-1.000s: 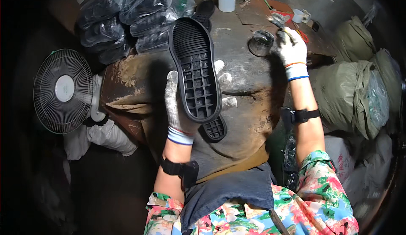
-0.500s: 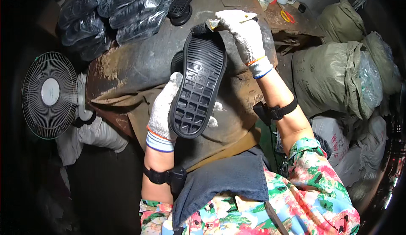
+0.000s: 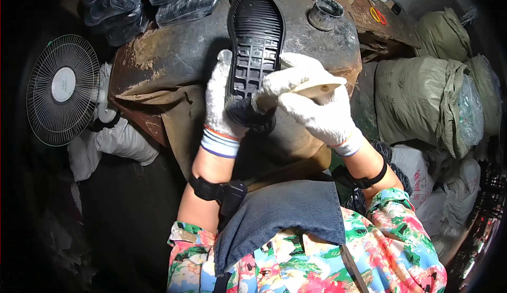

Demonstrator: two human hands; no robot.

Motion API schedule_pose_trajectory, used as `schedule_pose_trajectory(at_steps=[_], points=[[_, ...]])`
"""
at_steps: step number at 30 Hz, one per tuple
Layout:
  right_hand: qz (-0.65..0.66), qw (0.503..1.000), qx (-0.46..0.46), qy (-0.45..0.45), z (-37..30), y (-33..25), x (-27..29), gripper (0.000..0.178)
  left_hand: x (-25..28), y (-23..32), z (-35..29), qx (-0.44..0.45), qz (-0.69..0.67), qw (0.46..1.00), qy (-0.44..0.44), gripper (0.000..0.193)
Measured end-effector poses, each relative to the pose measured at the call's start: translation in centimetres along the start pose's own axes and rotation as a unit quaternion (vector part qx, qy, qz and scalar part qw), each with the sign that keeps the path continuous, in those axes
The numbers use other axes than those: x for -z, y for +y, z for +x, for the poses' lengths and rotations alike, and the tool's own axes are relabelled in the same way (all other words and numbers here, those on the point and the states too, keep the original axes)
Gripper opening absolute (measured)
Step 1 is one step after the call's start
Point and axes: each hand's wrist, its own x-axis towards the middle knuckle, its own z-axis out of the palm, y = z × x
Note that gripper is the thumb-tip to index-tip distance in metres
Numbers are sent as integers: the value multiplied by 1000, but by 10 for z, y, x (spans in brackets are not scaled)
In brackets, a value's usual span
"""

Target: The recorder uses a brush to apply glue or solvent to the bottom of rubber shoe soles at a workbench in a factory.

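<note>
My left hand (image 3: pixel 217 95) wears a white knit glove and is closed on the left edge of a black shoe sole (image 3: pixel 256 21). The sole stands lengthwise in front of me, ridges and square hollows facing up. In my gloved right hand (image 3: pixel 317 100) is a brush (image 3: pixel 309 88) with a pale, flat handle. Its dark bristles lie against the near end of the sole, partly covering it. The right fingers wrap round the handle. Beneath the sole's near end another black piece shows, too hidden to make out.
A small dark-stained pot (image 3: pixel 326 14) stands on the worn bench (image 3: pixel 182 55). Plastic-wrapped black bundles (image 3: pixel 185 0) lie at the far left. A fan (image 3: pixel 63 87) stands left of the bench. Scissors (image 3: pixel 378 16) lie on a side table; large sacks (image 3: pixel 417 97) are at right.
The brush has moved from the sole's far end to its near end, toward me. The sole has shifted away from me and the view has moved, bringing the pot into sight.
</note>
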Motion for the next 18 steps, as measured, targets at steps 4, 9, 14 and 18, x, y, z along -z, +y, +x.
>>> schedule_pose_trajectory(at_steps=[4, 9, 14, 18], points=[[7, 1000, 23, 4, -15, -2, 16, 25, -28, 37, -3, 147, -155, 974, -70, 54], [-179, 975, 125, -41, 1, -3, 34, 16, -32, 51, -17, 141, -21, 990, 16, 47], [-41, 998, 27, 40, 33, 1, 56, 15, -25, 53, -22, 177, 112, 974, -90, 48], [-344, 906, 224, 100, 66, 12, 98, 8, -53, 42, -29, 171, 53, 983, -32, 54]])
